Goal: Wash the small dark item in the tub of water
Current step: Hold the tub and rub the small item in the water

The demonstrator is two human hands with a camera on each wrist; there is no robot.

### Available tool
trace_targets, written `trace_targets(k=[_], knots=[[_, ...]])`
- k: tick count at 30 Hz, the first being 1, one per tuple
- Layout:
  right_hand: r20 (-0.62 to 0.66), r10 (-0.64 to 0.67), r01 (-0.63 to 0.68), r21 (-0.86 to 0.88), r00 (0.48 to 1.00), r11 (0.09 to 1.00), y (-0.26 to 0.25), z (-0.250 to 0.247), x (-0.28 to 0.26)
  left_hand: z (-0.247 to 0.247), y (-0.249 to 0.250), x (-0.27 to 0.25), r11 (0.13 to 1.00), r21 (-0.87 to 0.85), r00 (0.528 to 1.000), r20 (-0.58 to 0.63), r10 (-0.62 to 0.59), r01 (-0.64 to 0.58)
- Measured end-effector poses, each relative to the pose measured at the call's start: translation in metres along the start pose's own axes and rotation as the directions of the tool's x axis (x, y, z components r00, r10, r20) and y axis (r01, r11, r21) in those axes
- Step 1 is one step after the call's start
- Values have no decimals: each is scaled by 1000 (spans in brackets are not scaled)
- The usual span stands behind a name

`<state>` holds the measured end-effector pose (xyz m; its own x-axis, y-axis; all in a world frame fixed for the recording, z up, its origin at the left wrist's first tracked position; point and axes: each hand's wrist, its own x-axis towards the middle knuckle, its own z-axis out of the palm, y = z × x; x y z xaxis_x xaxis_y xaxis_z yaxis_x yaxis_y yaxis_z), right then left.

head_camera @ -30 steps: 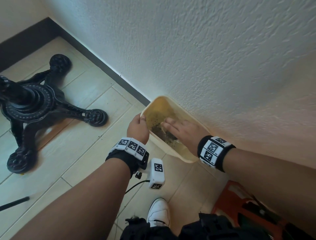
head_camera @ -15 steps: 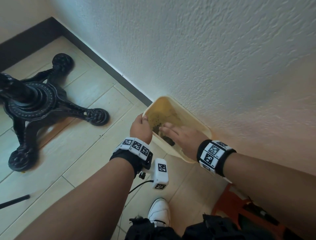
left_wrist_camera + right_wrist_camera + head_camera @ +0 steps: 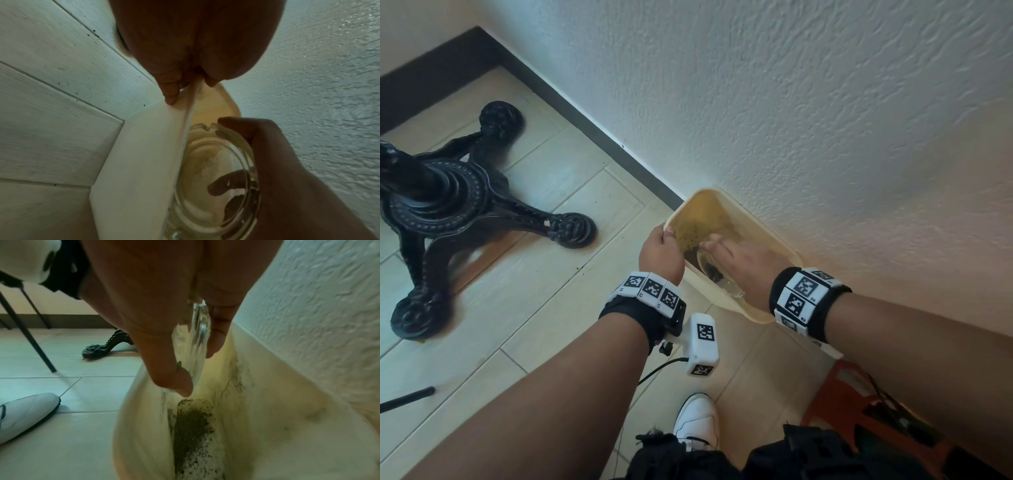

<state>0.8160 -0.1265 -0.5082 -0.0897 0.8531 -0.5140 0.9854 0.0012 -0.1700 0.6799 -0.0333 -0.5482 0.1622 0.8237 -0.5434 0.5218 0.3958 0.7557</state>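
Glass ashtray (image 3: 213, 175), wet and pinched by the right hand (image 3: 743, 263) while the left hand (image 3: 661, 253) grips the tilted tub (image 3: 767, 233), could slip and crack.

Pale tiled floor (image 3: 544, 308) bearing cream tub (image 3: 726, 298), black iron pedestal base (image 3: 458, 212), perhaps an orange stool (image 3: 835, 407).

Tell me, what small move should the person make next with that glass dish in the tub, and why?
Probably rub the thumb across the inside of the glass ashtray. The right hand already grips it by the rim, the left hand steadies the tub, and dark grit lies in the tub below.
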Motion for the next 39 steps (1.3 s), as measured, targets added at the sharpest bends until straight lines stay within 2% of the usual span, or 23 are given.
trace_targets(k=[4, 8, 11, 14, 18, 21, 22, 25, 28, 32, 36, 39], knots=[[-32, 1, -1, 0, 999, 1000, 7, -3, 0, 0, 0, 0, 1000, -10, 1000, 7, -4, 4], [35, -158, 160, -79, 987, 984, 10, 2, -2, 0, 0, -2, 1000, -13, 1000, 7, -2, 3], [30, -140, 141, -71, 990, 987, 20, 2, 0, 1, 1, -2, 1000, -12, 1000, 20, -3, 3], [69, -198, 205, -119, 978, 971, 20, 0, -2, 3, 2, -3, 1000, -21, 1000, 18, -4, 5], [39, -108, 110, -63, 993, 992, 20, -2, -4, 4, 1, -4, 1000, -24, 1000, 2, -11, 11], [81, -164, 170, -81, 983, 982, 10, -2, -6, 7, 3, -3, 998, -58, 999, -8, -37, 37], [75, -140, 145, -62, 987, 988, 10, -3, -8, 7, 2, -4, 998, -57, 999, -6, -41, 40], [1, -53, 53, -26, 999, 998, 12, -7, -9, 8, 3, -5, 998, -54, 999, -9, -42, 41], [27, -78, 79, -38, 997, 996, 8, 2, -9, 8, 3, -6, 997, -63, 999, -22, -40, 38], [-51, 25, -22, 67, 998, 997, 12, 1, -12, 7, 4, -5, 999, -36, 999, -27, -30, 29], [-64, 21, -17, 58, 998, 998, 11, 7, -14, 7, 4, -6, 999, -20, 999, -23, -28, 28], [-79, 101, -94, 88, 992, 992, 18, 5, -16, 8, 5, -6, 999, -18, 999, -25, -33, 33]])
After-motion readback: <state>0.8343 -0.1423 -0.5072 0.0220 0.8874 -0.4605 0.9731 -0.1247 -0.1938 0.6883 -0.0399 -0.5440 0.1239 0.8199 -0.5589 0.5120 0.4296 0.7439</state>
